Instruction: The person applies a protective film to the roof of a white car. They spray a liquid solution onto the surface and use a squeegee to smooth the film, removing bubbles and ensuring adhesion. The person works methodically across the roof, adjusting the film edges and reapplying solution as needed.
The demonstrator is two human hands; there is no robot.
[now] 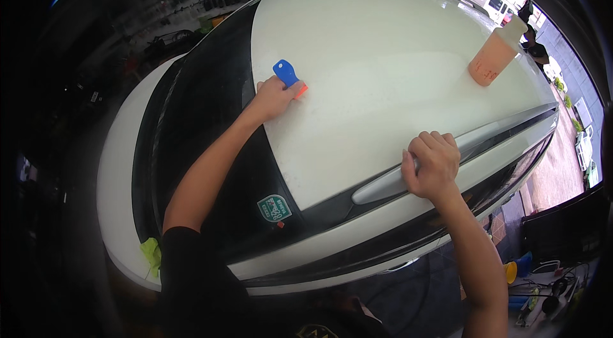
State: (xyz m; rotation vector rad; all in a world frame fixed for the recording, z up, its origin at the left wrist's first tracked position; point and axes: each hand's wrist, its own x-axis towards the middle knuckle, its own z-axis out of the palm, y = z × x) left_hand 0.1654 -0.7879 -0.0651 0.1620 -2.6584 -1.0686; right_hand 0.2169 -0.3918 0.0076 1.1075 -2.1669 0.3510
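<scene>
Scraping seemed underway: from afar, I saw the left hand [273, 99] gripping the blue scraper [285, 72] at the white roof [357, 51] near the windshield [198, 102], the right hand [434, 162] clasping the silver rail [377, 190]. The next stroke, I judged, called for even pressure.

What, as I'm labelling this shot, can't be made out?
Blue tool: head view, partly covered by the left hand.
Silver rail: head view, a stretch hidden under the right hand.
Green cloth: head view, its right side meets the black sleeve, which may hide more.
Shelf items: head view, too small and dark to identify.
</scene>
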